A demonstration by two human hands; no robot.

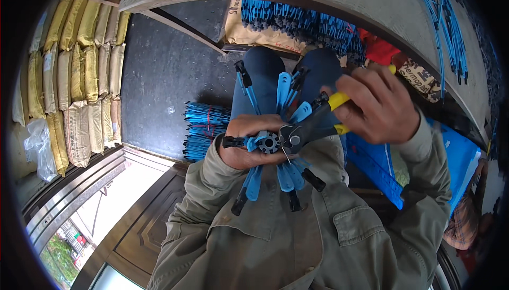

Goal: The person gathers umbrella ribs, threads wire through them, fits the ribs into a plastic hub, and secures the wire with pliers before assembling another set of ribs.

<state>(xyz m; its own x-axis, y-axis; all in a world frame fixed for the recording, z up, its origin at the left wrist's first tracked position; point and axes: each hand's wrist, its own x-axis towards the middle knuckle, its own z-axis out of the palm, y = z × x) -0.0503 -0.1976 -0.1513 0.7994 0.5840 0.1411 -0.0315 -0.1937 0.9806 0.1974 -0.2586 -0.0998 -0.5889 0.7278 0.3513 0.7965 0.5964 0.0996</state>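
A dark slotted hub [270, 135] with blue arms [284, 84] is clasped in the left hand [245, 157] above the lap [266, 72]; yellow-handled pliers [305, 131], gripped by the right hand [377, 104], are held just beside it.

I hold a spoked assembly [263, 146] in my left grip [237, 157]: its round, black, notched hub [269, 135] has a central opening, and flat blue arms [284, 84] with black end pieces [314, 180] fan out around it. My right grip [377, 104] holds pliers [317, 123], yellow handles [338, 100] parted, the black head [296, 141] beside the hub; contact cannot be determined.
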